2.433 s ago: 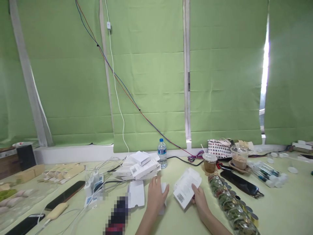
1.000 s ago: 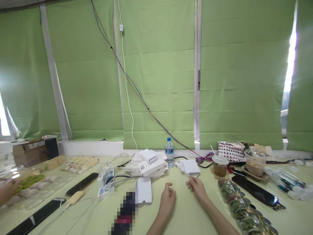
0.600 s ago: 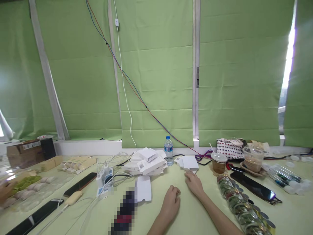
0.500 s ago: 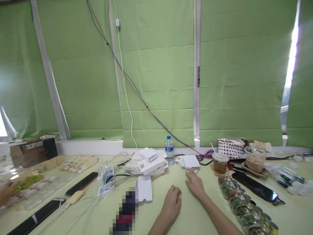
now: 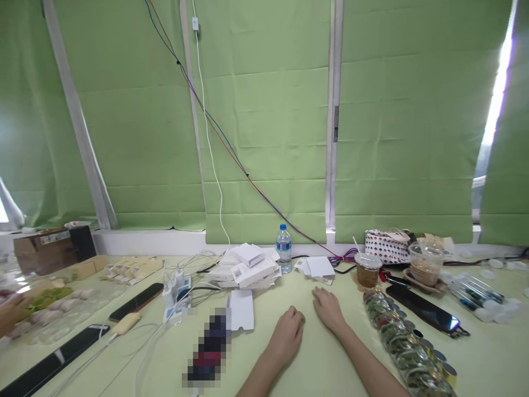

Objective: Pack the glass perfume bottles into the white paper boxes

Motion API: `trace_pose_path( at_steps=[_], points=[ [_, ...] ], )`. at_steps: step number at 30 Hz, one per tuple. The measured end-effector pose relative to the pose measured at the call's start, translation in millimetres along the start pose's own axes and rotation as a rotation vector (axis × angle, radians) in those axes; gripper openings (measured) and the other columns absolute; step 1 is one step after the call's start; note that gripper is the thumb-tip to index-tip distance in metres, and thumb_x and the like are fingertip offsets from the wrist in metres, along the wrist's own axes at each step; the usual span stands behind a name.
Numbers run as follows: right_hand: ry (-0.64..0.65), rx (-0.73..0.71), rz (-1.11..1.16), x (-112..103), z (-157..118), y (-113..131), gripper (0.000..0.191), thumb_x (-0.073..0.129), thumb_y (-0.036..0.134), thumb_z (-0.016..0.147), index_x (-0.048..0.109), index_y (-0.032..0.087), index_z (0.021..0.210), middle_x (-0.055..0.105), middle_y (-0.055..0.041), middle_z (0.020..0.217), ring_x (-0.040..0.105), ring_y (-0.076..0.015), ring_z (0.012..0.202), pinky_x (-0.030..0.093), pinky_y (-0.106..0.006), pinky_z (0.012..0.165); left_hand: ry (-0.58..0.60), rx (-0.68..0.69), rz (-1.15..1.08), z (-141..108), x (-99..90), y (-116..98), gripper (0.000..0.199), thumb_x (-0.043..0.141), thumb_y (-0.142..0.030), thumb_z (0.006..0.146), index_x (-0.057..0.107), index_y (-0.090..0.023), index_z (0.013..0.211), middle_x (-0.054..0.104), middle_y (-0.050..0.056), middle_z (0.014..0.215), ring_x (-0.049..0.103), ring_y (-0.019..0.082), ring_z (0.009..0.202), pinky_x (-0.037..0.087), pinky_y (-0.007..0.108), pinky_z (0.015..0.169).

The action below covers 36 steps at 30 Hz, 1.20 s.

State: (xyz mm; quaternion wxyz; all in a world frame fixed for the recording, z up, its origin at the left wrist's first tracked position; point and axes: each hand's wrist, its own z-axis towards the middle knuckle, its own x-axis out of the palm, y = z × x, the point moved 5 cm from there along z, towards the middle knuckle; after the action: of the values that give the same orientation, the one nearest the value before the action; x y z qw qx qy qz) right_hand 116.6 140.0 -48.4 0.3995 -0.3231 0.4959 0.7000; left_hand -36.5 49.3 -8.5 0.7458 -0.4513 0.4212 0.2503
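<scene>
My left hand [image 5: 286,335] rests on the pale green tabletop with its fingers curled in, and nothing shows in it. To its left lies a flat white box [image 5: 242,310]. My right hand [image 5: 329,310] lies palm down on the table, fingers stretched forward and holding nothing. Just beyond its fingertips, and apart from them, are a few white folded cartons [image 5: 321,267]. A clear water bottle [image 5: 284,251] with a blue cap stands upright behind both hands. A larger pile of white cartons [image 5: 252,270] sits left of the bottle.
At right are a row of clear packets with dark green contents [image 5: 403,342], a drink cup [image 5: 368,270], a black phone [image 5: 425,309] and clear tubes [image 5: 475,295]. At left are a power strip [image 5: 177,295], white cables, phones and egg trays [image 5: 61,314]. A hand [image 5: 10,311] shows at the far left.
My right hand has drawn back slightly from the white cartons, leaving a gap at the fingertips. My left hand stays curled in nearly the same place. The tabletop appears slightly higher in view.
</scene>
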Motion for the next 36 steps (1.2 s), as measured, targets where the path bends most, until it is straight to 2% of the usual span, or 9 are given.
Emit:
trace_pose_path(
  at_steps=[4,12,18,24,29,33,36],
  points=[
    [0.050,-0.075,-0.017,-0.9,-8.8,7.6,0.044,0.037,0.017,0.088,0.059,0.020,0.126,0.051,-0.0080,0.141,0.041,-0.0252,0.133,0.025,-0.041,0.109,0.019,0.043,0.013,-0.2,2.4,-1.7,0.029,0.036,-0.009,0.085,0.057,-0.022,0.099,0.056,0.005,0.104,0.055,0.020,0.091,0.044,0.031,0.083],
    [0.081,-0.113,-0.022,-4.4,-11.6,10.8,0.045,0.037,0.017,0.088,0.058,0.019,0.127,0.051,-0.0095,0.141,0.041,-0.0260,0.133,0.026,-0.042,0.109,0.027,0.084,0.046,-1.0,1.7,-6.0,0.027,0.035,-0.010,0.086,0.056,-0.023,0.098,0.056,0.004,0.101,0.055,0.019,0.088,0.044,0.029,0.080],
    [0.055,-0.120,0.000,-1.2,-10.4,8.4,0.044,0.038,0.015,0.088,0.059,0.018,0.126,0.052,-0.0114,0.139,0.042,-0.0272,0.132,0.027,-0.044,0.108,0.026,0.083,0.070,-1.7,1.6,-5.8,0.027,0.034,-0.011,0.088,0.056,-0.024,0.099,0.056,0.004,0.102,0.055,0.019,0.087,0.044,0.030,0.079],
    [-0.014,-0.114,0.059,0.0,-11.8,5.9,0.041,0.041,0.014,0.085,0.062,0.021,0.119,0.057,-0.0091,0.135,0.045,-0.0250,0.130,0.028,-0.041,0.108,0.038,0.087,0.083,-2.7,1.0,-7.8,0.027,0.033,-0.012,0.089,0.055,-0.023,0.099,0.056,0.005,0.102,0.055,0.019,0.087,0.044,0.030,0.078],
    [-0.128,-0.026,0.130,-7.6,-2.1,-2.6,0.039,0.043,0.014,0.081,0.058,0.016,0.116,0.058,-0.0123,0.123,0.056,-0.0226,0.114,0.039,-0.031,0.097,0.040,0.080,0.105,-3.4,2.2,-8.2,0.028,0.032,-0.012,0.089,0.055,-0.024,0.100,0.056,0.005,0.103,0.054,0.020,0.087,0.043,0.031,0.078],
    [-0.222,0.116,0.184,-13.8,14.3,-16.1,0.035,0.041,0.019,0.082,0.057,0.014,0.113,0.051,-0.0176,0.122,0.060,-0.0259,0.105,0.042,-0.035,0.093,0.046,0.083,0.127,-3.4,3.4,-7.5,0.030,0.032,-0.010,0.089,0.054,-0.024,0.102,0.056,0.005,0.104,0.055,0.020,0.089,0.044,0.030,0.080],
    [-0.224,0.171,0.231,-11.9,24.9,-21.3,0.033,0.045,0.020,0.080,0.060,0.016,0.109,0.047,-0.0174,0.128,0.063,-0.0240,0.094,0.043,-0.035,0.089,0.059,0.090,0.148,-4.2,4.5,-8.0,0.031,0.032,-0.009,0.088,0.054,-0.024,0.104,0.057,0.005,0.105,0.056,0.020,0.091,0.044,0.031,0.082]
  ],
)
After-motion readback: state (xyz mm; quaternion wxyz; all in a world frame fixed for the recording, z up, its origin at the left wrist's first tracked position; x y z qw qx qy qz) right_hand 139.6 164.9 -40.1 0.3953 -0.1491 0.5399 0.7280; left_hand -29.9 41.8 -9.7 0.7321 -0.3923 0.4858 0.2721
